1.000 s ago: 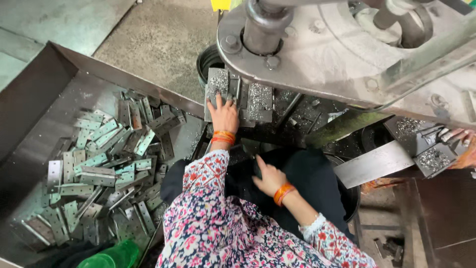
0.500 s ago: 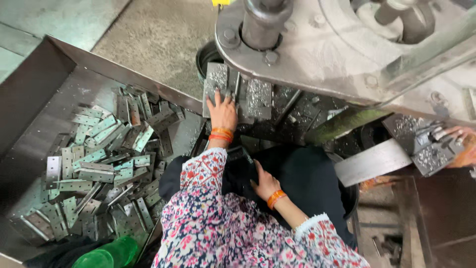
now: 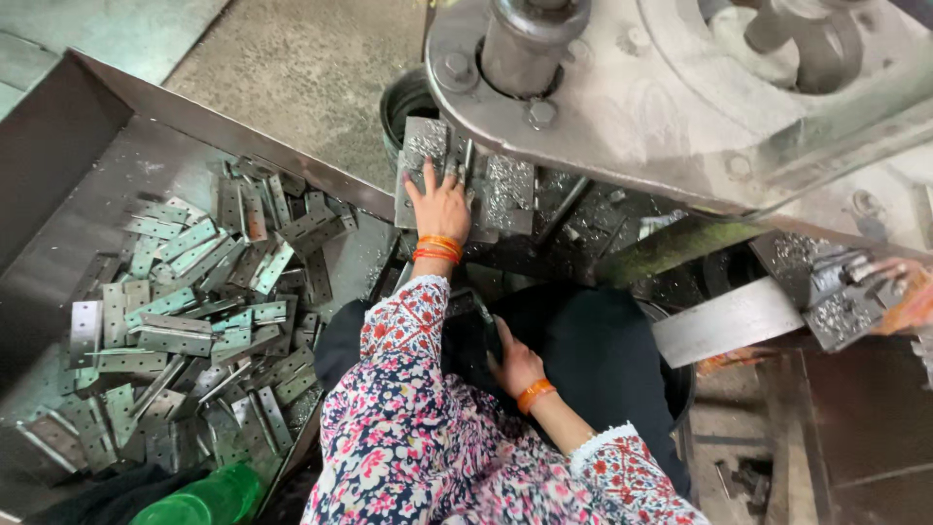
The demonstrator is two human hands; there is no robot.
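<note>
head view: left hand [image 3: 439, 206] lay flat, fingers spread, palm down on a grey metal plate [image 3: 425, 160] on the press bed, right under the overhanging press body [image 3: 622, 107]. nothing gripped, just pressed on top of it. orange bangles [image 3: 438, 249] on that wrist, floral sleeve [image 3: 408, 389] behind it.

right hand [image 3: 515, 365] sat low in the person's lap against dark cloth [image 3: 593, 360], fingers curled round a thin dark thing [image 3: 480, 309] sticking up toward the bed. too dim to tell what it was, or how tight the grip was. orange bangle [image 3: 535, 395] on this wrist too. the two hands were well apart, left one up on the bed, right one down near the body.

a second speckled plate [image 3: 507, 190] lay just beside the left hand, to its right on the same bed. metal swarf was scattered over both.

left of the person: a steel tray [image 3: 87, 126] with a loose heap of flat hinge leaves [image 3: 194, 321], punched holes visible, stacked at all angles. a green plastic bottle [image 3: 194, 501] lay at the tray's near edge.

far right edge: someone else's hand [image 3: 909, 301] held a small metal block [image 3: 846, 306], next to a grey chute [image 3: 729, 321] sloping off the press.
</note>
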